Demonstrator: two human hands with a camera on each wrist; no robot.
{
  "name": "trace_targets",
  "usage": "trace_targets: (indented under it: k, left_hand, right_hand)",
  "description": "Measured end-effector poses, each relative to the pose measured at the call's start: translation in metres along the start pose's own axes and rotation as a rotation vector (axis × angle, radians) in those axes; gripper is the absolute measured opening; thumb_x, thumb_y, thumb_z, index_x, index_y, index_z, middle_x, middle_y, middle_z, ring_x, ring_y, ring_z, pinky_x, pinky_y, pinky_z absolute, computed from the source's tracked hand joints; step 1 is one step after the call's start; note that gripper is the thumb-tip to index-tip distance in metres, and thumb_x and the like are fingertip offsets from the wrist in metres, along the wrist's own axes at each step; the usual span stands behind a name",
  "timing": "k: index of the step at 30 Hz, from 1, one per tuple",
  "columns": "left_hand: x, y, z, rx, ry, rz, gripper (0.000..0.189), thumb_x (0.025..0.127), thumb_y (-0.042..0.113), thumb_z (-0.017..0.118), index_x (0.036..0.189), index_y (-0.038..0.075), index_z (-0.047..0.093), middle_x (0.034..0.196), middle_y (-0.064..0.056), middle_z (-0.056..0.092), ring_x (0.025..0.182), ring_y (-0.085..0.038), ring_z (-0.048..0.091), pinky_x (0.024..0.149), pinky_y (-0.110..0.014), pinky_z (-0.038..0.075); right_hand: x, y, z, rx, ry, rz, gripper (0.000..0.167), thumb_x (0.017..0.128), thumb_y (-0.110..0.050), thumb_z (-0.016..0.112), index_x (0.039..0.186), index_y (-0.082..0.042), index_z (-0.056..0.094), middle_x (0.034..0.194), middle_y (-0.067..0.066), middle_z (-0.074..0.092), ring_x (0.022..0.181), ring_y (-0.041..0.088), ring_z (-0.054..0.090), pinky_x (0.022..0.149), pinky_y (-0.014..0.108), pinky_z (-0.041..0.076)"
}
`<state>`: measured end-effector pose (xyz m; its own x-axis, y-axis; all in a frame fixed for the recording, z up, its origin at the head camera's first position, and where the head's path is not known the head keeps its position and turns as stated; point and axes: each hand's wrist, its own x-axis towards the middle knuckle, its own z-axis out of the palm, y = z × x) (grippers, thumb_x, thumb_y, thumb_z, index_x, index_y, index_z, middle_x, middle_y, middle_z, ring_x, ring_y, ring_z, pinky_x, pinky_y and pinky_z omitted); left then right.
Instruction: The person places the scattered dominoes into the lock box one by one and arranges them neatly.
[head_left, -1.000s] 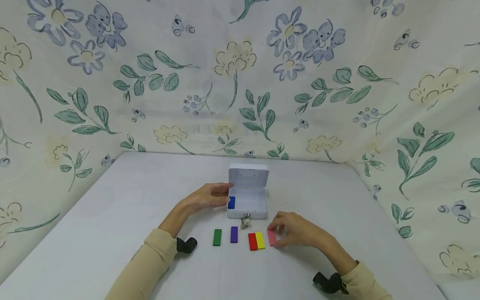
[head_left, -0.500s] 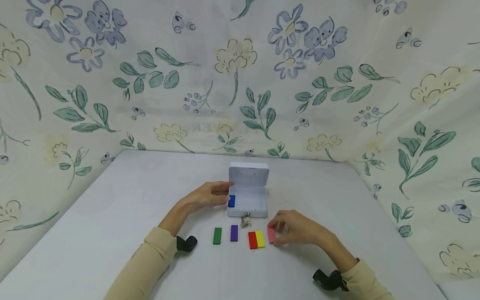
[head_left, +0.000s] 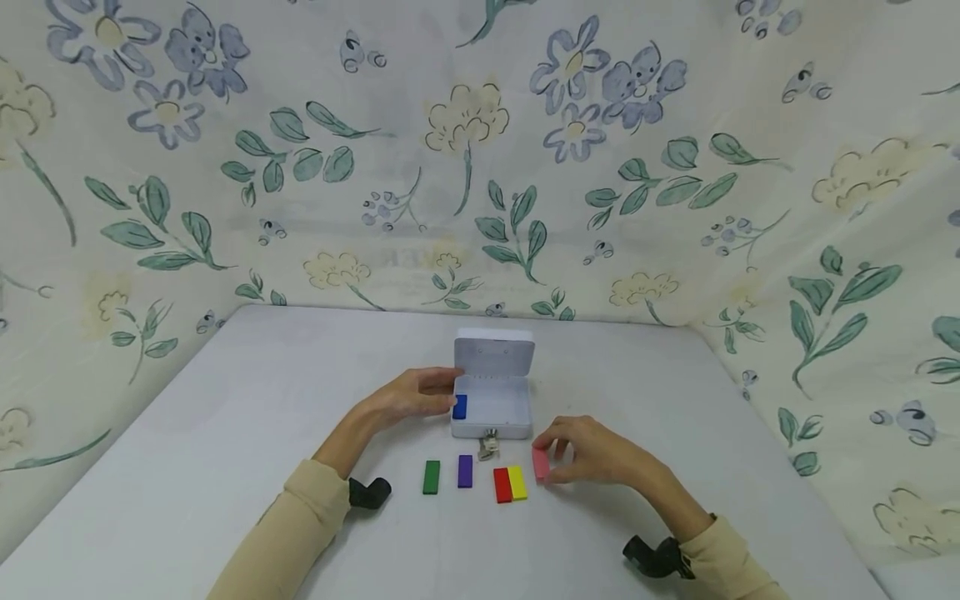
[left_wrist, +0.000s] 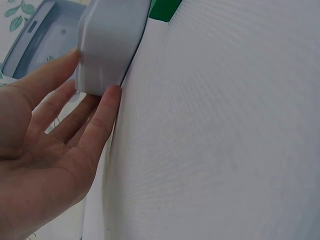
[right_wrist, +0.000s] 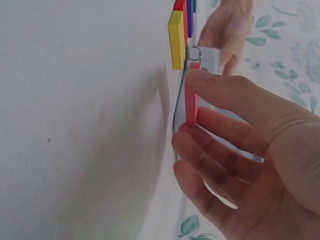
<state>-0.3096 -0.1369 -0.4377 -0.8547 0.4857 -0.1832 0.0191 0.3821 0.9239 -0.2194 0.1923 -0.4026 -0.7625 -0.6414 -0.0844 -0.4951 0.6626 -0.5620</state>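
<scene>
A white lockable cash box [head_left: 513,432] stands with its lid [head_left: 495,357] raised, a blue domino-shaped block [head_left: 460,407] inside at the left. My left hand [head_left: 408,395] holds the box's left side, one fingertip at the rim and another low by the table in the left wrist view. Between thumb and fingers, my right hand [head_left: 592,452] pinches a pink block [right_wrist: 191,97]; it stands off the table in the right wrist view. Left of it lie a yellow block [head_left: 517,482] and a red one [head_left: 502,485] side by side, then purple [head_left: 465,472] and green [head_left: 431,477] blocks.
Small keys [head_left: 488,447] on a ring hang from the lock at the box's front. The white tabletop [head_left: 315,350] ends at a floral cloth wall [head_left: 405,208] behind and at both sides. Black wrist devices [head_left: 654,557] sit at both sleeves.
My right hand has raised the pink block slightly off the table and brought it a little toward the box. The left hand stays at the box; the view shifts slightly.
</scene>
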Motion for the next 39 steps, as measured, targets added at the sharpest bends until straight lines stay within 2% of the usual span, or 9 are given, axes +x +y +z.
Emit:
trace_targets:
  k: [6, 10, 20, 32, 39]
  left_hand:
    - [-0.001, -0.003, 0.001, 0.008, 0.018, -0.007, 0.061, 0.088, 0.029, 0.072, 0.144, 0.032, 0.048, 0.153, -0.003, 0.044, 0.141, -0.027, 0.044, 0.112, -0.05, 0.042]
    - [-0.002, -0.004, 0.001, 0.006, 0.007, 0.0, 0.061, 0.089, 0.029, 0.072, 0.145, 0.03, 0.047, 0.154, -0.004, 0.043, 0.141, -0.028, 0.043, 0.112, -0.05, 0.042]
    - [-0.007, -0.007, -0.001, -0.019, 0.004, -0.011, 0.062, 0.089, 0.028, 0.072, 0.146, 0.028, 0.047, 0.155, -0.005, 0.042, 0.142, -0.028, 0.042, 0.112, -0.047, 0.042]
    - [-0.004, -0.004, 0.001, -0.014, 0.008, -0.005, 0.061, 0.09, 0.026, 0.071, 0.146, 0.028, 0.047, 0.154, -0.004, 0.043, 0.141, -0.028, 0.043, 0.111, -0.047, 0.043]
    - [-0.002, -0.001, 0.001, -0.005, 0.005, 0.0, 0.061, 0.09, 0.027, 0.071, 0.146, 0.029, 0.047, 0.154, -0.004, 0.043, 0.141, -0.027, 0.043, 0.111, -0.048, 0.042]
  right_hand:
    - [0.002, 0.001, 0.0, 0.003, 0.001, 0.014, 0.04, 0.081, -0.023, 0.081, 0.117, -0.01, 0.07, 0.105, -0.001, 0.067, 0.092, 0.019, 0.064, 0.07, 0.017, 0.054]
    - [0.003, 0.002, 0.0, 0.008, 0.004, 0.016, 0.041, 0.081, -0.023, 0.081, 0.118, -0.01, 0.069, 0.105, -0.001, 0.067, 0.092, 0.02, 0.064, 0.069, 0.018, 0.054]
    - [0.005, 0.0, -0.001, 0.007, 0.032, -0.042, 0.039, 0.083, -0.02, 0.079, 0.118, -0.007, 0.069, 0.106, 0.002, 0.068, 0.092, 0.022, 0.066, 0.071, 0.019, 0.055]
    - [0.006, 0.003, -0.006, -0.002, 0.056, -0.054, 0.04, 0.083, -0.021, 0.079, 0.119, -0.006, 0.069, 0.106, 0.003, 0.068, 0.09, 0.02, 0.065, 0.071, 0.02, 0.056]
    - [0.008, 0.002, -0.01, -0.014, 0.056, -0.028, 0.04, 0.084, -0.023, 0.078, 0.12, -0.009, 0.069, 0.108, 0.001, 0.068, 0.093, 0.02, 0.065, 0.071, 0.018, 0.055]
